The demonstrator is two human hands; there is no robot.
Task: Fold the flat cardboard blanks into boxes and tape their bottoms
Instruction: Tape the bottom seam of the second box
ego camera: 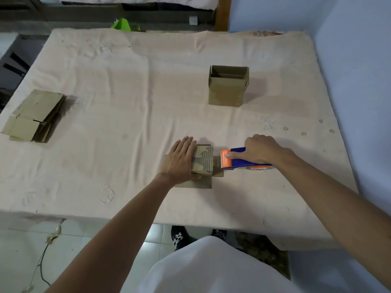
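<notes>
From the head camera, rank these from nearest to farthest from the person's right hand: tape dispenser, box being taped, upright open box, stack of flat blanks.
1. tape dispenser, gripped in the right hand itself.
2. box being taped, just to its left, under the left hand.
3. upright open box, farther back.
4. stack of flat blanks, far left.

- One head view, set above and behind the grip of the right hand [262, 150] on the tape dispenser [238, 161]
- It faces forward and down, near the grip
</notes>
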